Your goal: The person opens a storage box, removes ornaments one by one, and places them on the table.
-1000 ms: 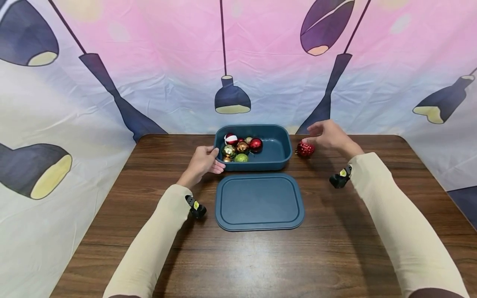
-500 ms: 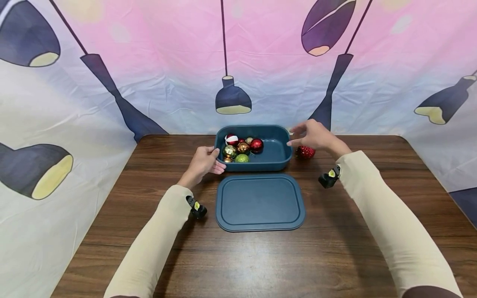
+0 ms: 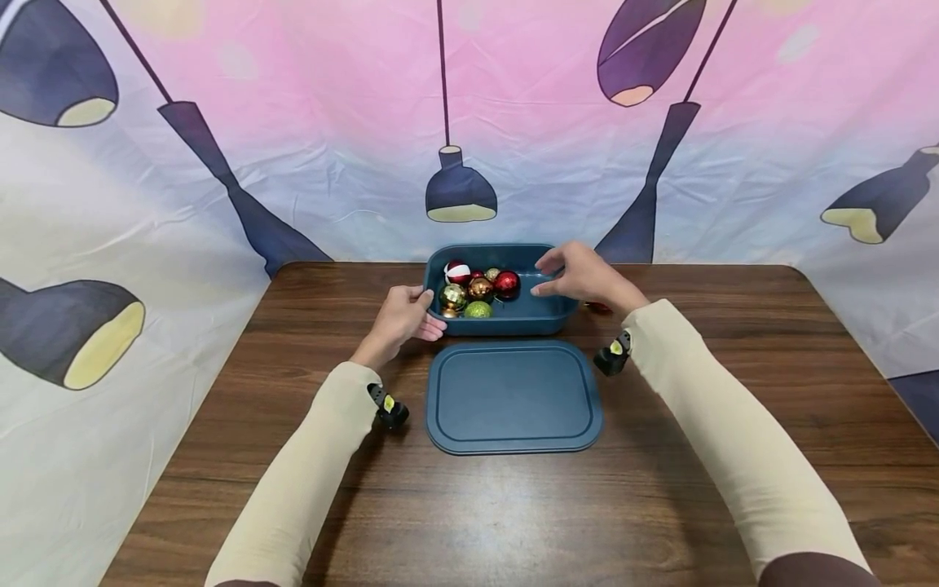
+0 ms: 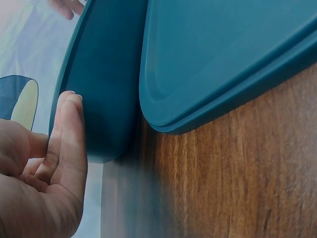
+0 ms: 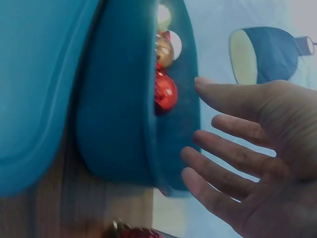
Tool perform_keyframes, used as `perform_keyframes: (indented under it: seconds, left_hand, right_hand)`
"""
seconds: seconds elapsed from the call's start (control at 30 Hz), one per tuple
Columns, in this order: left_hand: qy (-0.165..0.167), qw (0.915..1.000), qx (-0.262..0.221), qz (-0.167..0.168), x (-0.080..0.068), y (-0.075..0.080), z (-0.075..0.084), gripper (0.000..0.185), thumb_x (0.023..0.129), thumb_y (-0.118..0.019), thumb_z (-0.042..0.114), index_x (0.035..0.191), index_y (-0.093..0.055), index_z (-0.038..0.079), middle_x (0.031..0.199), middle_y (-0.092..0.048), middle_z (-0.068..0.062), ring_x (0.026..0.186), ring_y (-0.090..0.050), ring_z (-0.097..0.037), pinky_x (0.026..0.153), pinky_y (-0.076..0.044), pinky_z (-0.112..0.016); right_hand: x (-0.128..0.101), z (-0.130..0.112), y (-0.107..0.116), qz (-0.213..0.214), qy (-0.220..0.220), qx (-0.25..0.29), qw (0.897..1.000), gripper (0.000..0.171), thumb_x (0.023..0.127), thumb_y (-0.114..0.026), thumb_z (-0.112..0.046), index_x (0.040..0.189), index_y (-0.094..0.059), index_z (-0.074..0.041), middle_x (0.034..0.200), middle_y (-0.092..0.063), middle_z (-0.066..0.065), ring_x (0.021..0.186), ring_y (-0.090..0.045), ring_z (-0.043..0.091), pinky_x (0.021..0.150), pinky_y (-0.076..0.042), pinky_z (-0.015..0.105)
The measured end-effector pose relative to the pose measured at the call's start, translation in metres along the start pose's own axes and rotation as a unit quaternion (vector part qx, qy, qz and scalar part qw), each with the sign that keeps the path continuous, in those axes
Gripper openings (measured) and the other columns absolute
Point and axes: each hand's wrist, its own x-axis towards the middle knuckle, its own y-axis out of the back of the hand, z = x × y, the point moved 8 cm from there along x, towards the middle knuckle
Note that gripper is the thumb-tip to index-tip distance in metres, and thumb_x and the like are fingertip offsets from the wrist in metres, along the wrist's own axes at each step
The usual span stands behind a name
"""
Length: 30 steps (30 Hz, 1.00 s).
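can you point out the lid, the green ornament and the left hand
lid (image 3: 513, 397), head view, on the flat middle of its top
green ornament (image 3: 478, 310), head view, on the middle of the ball inside the box
left hand (image 3: 399, 319), head view, on the back of the hand by the box's left end

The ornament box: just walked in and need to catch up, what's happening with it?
A person's left hand rests against the left end of the open teal box, which holds several Christmas baubles. The right hand, empty with fingers spread, hovers over the box's right side. A red bauble lies on the table just beyond, and the lid lies flat in front.
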Motion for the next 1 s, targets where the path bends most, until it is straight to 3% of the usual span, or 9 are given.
perform_keyframes:
  seconds: [0.3, 0.7, 1.0]
  left_hand:
    - [0.000, 1.0000, -0.002, 0.001, 0.001, 0.001, -0.002, 0.055, 0.111, -0.043, 0.024, 0.159, -0.027, 0.000, 0.080, -0.074, -0.016, 0.069, -0.075, -0.028, 0.072, -0.064, -0.043]
    - [0.005, 0.9999, -0.002, 0.010, 0.002, 0.002, -0.003, 0.055, 0.111, -0.043, 0.024, 0.159, -0.028, 0.001, 0.083, -0.074, -0.018, 0.073, -0.075, -0.031, 0.074, -0.063, -0.044]
    - [0.002, 0.9999, 0.000, 0.013, 0.001, 0.001, -0.002, 0.055, 0.111, -0.043, 0.024, 0.159, -0.027, 0.002, 0.083, -0.074, -0.019, 0.074, -0.075, -0.033, 0.072, -0.064, -0.042]
  right_hand:
    - [0.012, -0.002, -0.019, 0.013, -0.008, -0.005, 1.000, 0.050, 0.091, -0.078, -0.019, 0.131, -0.063, 0.007, 0.129, -0.063, 0.026, 0.120, -0.060, 0.039, 0.097, -0.054, 0.051]
    - [0.025, 0.013, -0.038, 0.048, -0.073, 0.021, 0.996, 0.056, 0.092, -0.077, -0.023, 0.139, -0.058, 0.001, 0.134, -0.061, 0.022, 0.129, -0.049, 0.039, 0.106, -0.046, 0.054]
    - [0.033, 0.015, -0.050, 0.054, -0.085, 0.042, 0.994, 0.061, 0.093, -0.077, -0.022, 0.145, -0.053, -0.001, 0.140, -0.056, 0.021, 0.132, -0.047, 0.038, 0.107, -0.045, 0.054]
